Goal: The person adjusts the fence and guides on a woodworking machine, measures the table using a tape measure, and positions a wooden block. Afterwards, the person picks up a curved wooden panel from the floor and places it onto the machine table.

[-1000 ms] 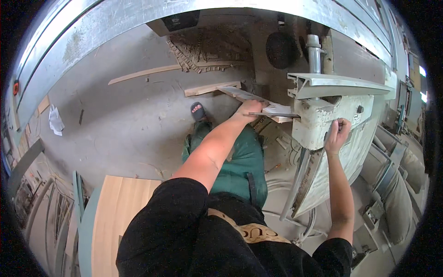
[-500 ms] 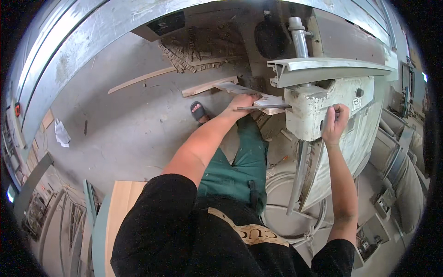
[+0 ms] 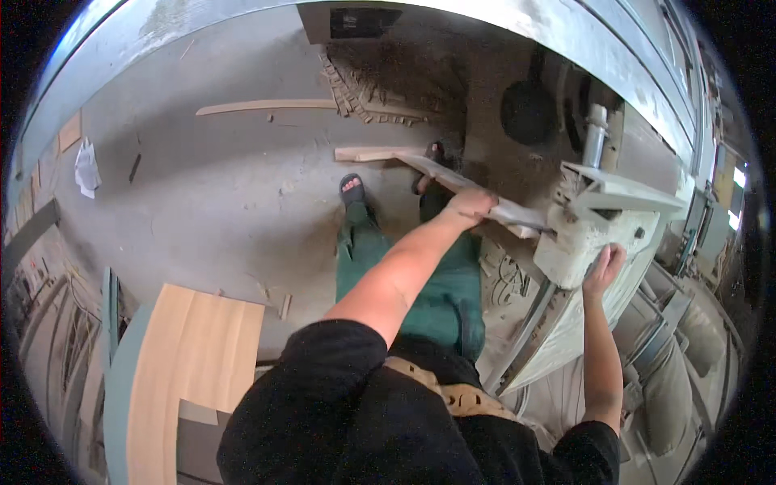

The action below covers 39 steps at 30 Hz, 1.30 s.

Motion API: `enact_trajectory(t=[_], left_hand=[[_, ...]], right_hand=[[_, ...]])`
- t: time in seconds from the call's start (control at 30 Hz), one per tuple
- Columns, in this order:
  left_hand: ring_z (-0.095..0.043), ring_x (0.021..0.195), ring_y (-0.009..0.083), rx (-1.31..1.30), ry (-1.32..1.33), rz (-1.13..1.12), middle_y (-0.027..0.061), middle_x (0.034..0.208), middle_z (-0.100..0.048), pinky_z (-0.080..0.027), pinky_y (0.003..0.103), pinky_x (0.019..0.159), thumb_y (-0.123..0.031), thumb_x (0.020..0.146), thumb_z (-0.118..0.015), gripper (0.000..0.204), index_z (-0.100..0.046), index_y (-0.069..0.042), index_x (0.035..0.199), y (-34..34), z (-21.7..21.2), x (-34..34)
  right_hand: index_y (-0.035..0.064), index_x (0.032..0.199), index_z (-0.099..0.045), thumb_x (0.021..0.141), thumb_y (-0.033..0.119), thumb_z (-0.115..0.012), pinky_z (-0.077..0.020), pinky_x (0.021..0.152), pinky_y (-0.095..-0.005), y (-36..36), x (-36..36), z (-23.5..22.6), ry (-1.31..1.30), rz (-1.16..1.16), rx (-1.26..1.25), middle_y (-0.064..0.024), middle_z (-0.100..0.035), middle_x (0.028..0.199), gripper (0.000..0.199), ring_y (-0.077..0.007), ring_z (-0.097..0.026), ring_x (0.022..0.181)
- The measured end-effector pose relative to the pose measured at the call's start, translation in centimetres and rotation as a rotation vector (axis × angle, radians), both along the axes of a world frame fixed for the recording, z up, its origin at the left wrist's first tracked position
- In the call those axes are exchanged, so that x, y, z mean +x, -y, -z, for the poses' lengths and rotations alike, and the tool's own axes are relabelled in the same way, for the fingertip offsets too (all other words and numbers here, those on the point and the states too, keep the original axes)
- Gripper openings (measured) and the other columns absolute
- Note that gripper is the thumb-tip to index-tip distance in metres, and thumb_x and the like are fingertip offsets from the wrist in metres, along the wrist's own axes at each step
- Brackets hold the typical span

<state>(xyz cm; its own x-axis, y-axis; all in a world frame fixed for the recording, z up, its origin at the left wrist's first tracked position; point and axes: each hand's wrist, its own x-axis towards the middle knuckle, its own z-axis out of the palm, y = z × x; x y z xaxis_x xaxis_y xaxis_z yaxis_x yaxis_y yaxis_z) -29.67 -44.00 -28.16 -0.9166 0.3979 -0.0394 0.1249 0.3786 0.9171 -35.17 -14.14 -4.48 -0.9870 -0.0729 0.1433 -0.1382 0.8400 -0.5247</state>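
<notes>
My left hand (image 3: pixel 473 204) is closed around a long, narrow pale board (image 3: pixel 517 214). The board slopes from above my feet toward the cream-painted machine housing (image 3: pixel 572 255), and its right end is beside that housing. The left fingers are partly hidden behind the board. My right hand (image 3: pixel 602 273) is against the front of the housing, with its fingers curled in and the thumb raised. Whatever those fingers may hold cannot be made out. A grey metal profile (image 3: pixel 622 194) juts out above the housing, by a shiny post (image 3: pixel 596 136).
A metal beam (image 3: pixel 267 18) curves across the top. Wood offcuts (image 3: pixel 368 101), a long wooden strip (image 3: pixel 267 106) and a white scrap (image 3: pixel 86 168) lie on the floor. Pale wooden panels (image 3: pixel 198 347) stand behind my left side. Stuffed sacks (image 3: pixel 671 396) are at right.
My view has swung, so the machine sits further right and lower. The left hand keeps its hold on the board, which slopes more steeply. The right hand stays against the housing.
</notes>
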Motion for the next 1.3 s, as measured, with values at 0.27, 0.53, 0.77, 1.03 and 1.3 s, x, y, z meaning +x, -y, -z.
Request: enact_trajectory(t=[0.27,0.53,0.77,1.03,1.3], left_hand=[[-0.070,0.094,0.0395,-0.043,-0.006,-0.078,0.0212,0.099,-0.072,-0.058,0.047,0.080,-0.013,0.087,-0.058,0.023,-0.069,-0.005,0.107,-1.2,0.7,0.1],[-0.071,0.095,0.0406,-0.165,0.130,0.211,0.0202,0.101,-0.073,-0.058,0.050,0.081,-0.010,0.089,-0.057,0.036,-0.066,-0.011,0.124,-1.6,-2.2,-2.0],[-0.071,0.095,0.0370,-0.336,0.109,0.314,0.0204,0.104,-0.071,-0.058,0.048,0.081,-0.007,0.082,-0.060,0.046,-0.062,-0.009,0.128,-1.8,-2.3,-1.4],[-0.070,0.095,0.0380,-0.426,0.147,0.314,0.0191,0.102,-0.073,-0.056,0.048,0.085,-0.013,0.083,-0.062,0.044,-0.064,-0.011,0.127,-1.8,-3.7,-2.4],[-0.069,0.101,0.0370,-0.332,-0.028,0.175,0.0185,0.116,-0.070,-0.057,0.048,0.086,-0.009,0.080,-0.063,0.058,-0.059,-0.017,0.137,-1.1,1.8,-1.1]], right_hand=[[0.0016,0.101,-0.052,0.103,0.013,-0.052,-0.0387,0.079,-0.0290,1.4,-0.5,-0.6,-0.059,-0.091,0.074,-0.0051,-0.047,0.096,0.011,-0.0147,-0.043,0.085],[0.0020,0.100,-0.054,0.101,0.011,-0.055,-0.0402,0.077,-0.0286,0.4,0.3,-1.7,-0.056,0.014,0.075,-0.0049,-0.048,0.094,0.009,-0.0150,-0.045,0.083],[0.0009,0.095,-0.056,0.097,0.012,-0.061,-0.0436,0.077,-0.0340,1.1,0.8,-2.6,-0.072,-0.005,0.142,-0.0108,-0.052,0.092,0.012,-0.0238,-0.051,0.085],[0.0034,0.096,-0.056,0.095,0.012,-0.065,-0.0439,0.080,-0.0376,0.8,0.3,-2.3,-0.115,-0.028,0.128,-0.0111,-0.056,0.093,0.012,-0.0284,-0.053,0.086],[0.0030,0.095,-0.057,0.093,0.009,-0.065,-0.0448,0.080,-0.0368,1.8,-1.0,-2.4,-0.134,-0.027,0.062,-0.0106,-0.056,0.090,0.010,-0.0276,-0.054,0.086]])
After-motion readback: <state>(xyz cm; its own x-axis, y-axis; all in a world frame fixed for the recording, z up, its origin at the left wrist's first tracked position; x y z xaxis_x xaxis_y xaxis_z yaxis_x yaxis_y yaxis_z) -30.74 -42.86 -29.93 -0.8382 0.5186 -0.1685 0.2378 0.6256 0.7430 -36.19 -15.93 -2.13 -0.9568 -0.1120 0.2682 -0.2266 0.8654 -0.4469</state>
